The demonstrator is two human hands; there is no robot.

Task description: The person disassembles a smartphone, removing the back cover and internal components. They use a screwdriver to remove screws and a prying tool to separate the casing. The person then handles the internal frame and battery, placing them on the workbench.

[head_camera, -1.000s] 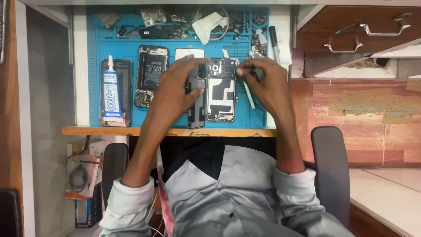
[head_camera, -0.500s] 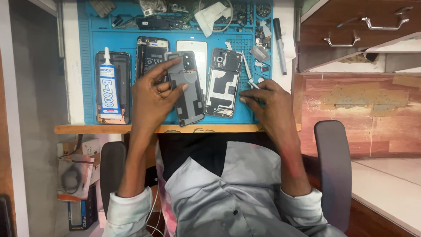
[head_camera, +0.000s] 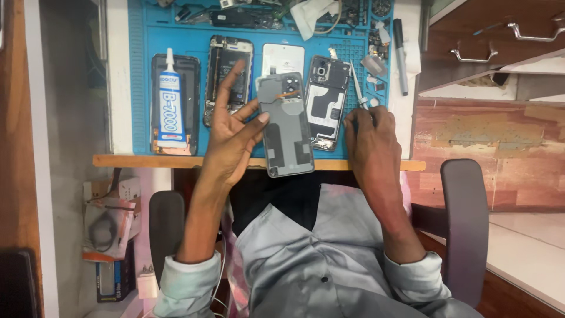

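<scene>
Grey back cover: the phone's grey back cover [head_camera: 286, 125] is now off the opened phone [head_camera: 324, 102], lifted over the near edge of the tabletop, inner face up, with its camera cut-out at the far end.
Left hand: the left hand [head_camera: 231, 138] carries the cover on its thumb side, thumb pressed on the cover's left edge, the other fingers spread and raised; a second ago this hand lay over the phone with the cover in place.
Right hand: the right hand [head_camera: 369, 131] has drawn back to the right of the phone, its grip pinching a thin screwdriver [head_camera: 358, 86], tip pointing away.
Opened phone: it lies flat on the blue mat [head_camera: 141, 88], dark board and white shielding bared, so its inside is now open to work on.
Left of it: a second bare phone frame [head_camera: 226, 79] and a white glue tube [head_camera: 171, 101] on a dark phone.
Far edge: small parts and a crumpled white wipe [head_camera: 311, 13].
</scene>
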